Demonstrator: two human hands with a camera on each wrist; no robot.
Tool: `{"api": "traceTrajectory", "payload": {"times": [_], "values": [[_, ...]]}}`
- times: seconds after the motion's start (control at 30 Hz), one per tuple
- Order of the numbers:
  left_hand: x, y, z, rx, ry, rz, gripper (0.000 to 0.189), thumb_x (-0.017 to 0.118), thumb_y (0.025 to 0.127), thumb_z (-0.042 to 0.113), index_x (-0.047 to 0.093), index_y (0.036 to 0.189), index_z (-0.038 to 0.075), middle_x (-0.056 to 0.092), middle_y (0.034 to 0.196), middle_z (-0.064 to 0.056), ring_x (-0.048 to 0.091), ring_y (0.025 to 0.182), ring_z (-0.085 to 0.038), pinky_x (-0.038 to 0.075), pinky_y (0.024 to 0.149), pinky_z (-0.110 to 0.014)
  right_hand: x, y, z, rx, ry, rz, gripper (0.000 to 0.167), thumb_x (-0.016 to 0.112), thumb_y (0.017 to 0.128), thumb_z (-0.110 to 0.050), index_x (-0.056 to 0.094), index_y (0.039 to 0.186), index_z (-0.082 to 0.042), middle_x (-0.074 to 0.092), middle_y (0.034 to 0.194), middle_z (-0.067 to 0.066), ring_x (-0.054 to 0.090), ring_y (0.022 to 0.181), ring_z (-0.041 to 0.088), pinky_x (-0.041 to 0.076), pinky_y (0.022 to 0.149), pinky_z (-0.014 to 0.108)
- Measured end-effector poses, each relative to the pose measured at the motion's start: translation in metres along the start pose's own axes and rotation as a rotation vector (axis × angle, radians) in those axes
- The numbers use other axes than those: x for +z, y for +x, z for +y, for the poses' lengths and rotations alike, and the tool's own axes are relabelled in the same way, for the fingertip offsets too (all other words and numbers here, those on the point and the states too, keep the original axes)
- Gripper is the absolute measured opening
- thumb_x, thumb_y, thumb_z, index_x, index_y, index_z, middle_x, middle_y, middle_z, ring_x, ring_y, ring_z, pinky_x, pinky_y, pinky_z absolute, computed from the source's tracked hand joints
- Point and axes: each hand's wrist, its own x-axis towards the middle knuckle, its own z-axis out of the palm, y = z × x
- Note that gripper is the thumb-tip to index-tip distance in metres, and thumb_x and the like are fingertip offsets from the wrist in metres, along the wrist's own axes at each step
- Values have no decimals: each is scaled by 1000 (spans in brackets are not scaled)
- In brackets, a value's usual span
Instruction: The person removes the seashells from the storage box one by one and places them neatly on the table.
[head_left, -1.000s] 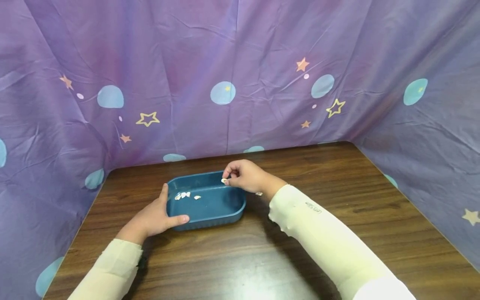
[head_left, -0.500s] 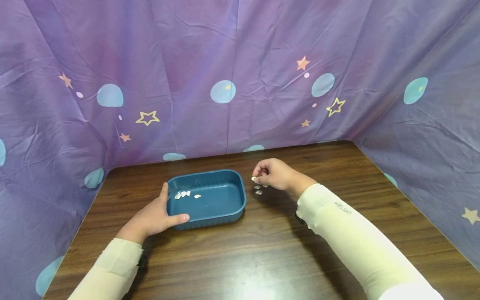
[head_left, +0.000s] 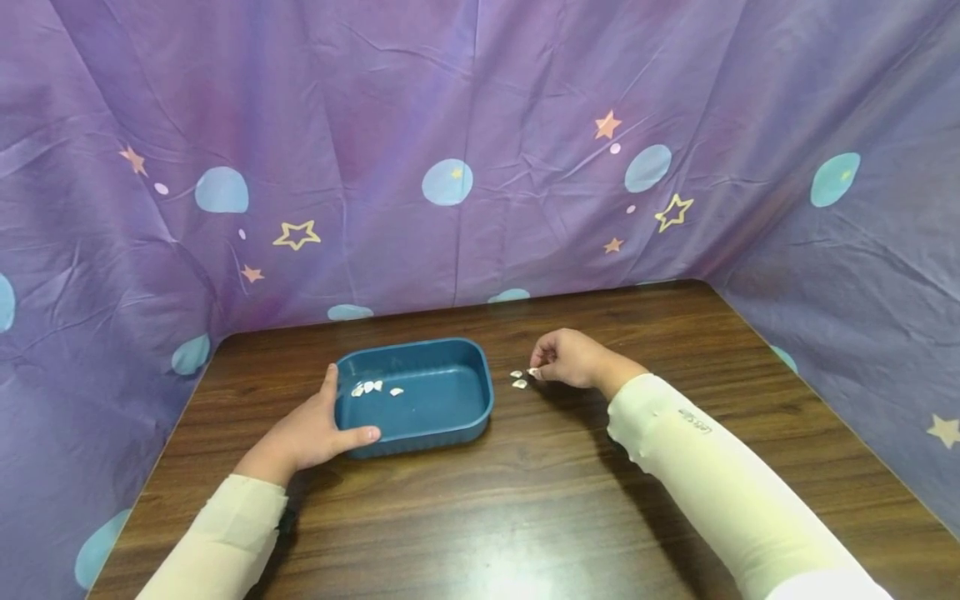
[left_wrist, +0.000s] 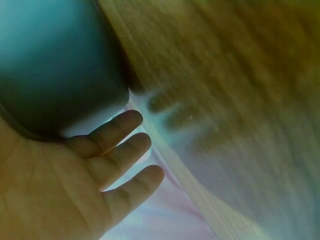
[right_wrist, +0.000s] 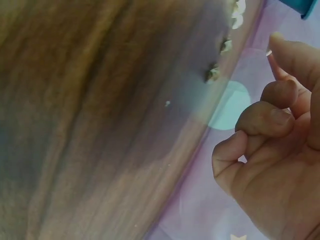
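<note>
In the head view my left hand (head_left: 303,433) rests on the left end of a blue tray (head_left: 420,435), thumb along the near rim and index finger at the left side. Its other fingers extend loosely past the tray in the left wrist view. Several small whitish shells (head_left: 397,392) lie inside the tray. Right of it, my right hand (head_left: 573,358) is low over the table and pinches a shell (right_wrist: 269,52) between thumb and index fingertip. Other shells (head_left: 519,384) lie on the table beside those fingertips.
The brown wood-grain table (head_left: 450,517) ends at the back against a purple curtain (head_left: 375,125) with stars and dots. More curtain hangs at the left and right sides.
My right hand has moved from over the tray to the right, then down toward the shells on the table, still pinching a shell. The left hand and tray have stayed put.
</note>
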Motion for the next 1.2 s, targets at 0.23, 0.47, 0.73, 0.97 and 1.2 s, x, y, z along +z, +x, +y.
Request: {"api": "traceTrajectory", "payload": {"times": [0.23,0.47,0.73,0.97,1.2], "values": [[-1,0,2,1,-1,2,138,70,88,73,-15,163,-7,16,168,-39,35,149,-56,37,116,-67,3,2,3,49,-21,-27,10,81,88,-7,72,85,-8,64,73,-5,55,70,11,47,70,29],[0,2,1,-10,-1,-1,140,69,87,75,-17,163,-5,15,168,-38,34,150,-56,38,116,-68,7,5,1,49,-138,-36,14,82,87,-10,70,80,-12,64,73,-7,55,72,10,47,75,30],[0,2,1,-1,-7,3,140,70,87,74,-17,163,-5,17,168,-38,35,149,-55,38,115,-67,10,5,-1,55,-202,-55,15,82,87,-11,70,79,-13,64,73,-8,55,71,11,49,77,33],[-1,0,2,-6,-4,2,139,70,88,74,-15,164,-5,17,167,-39,35,149,-56,38,115,-68,7,7,-4,71,-205,-52,10,82,89,-13,74,83,-13,70,78,-7,59,76,12,52,82,36],[-1,0,2,-8,-9,-3,139,70,88,73,-16,163,-6,17,167,-39,35,150,-56,38,115,-68,-2,12,-18,12,-89,24,5,80,89,-9,75,88,-8,72,79,-3,61,74,11,53,77,33]]}}
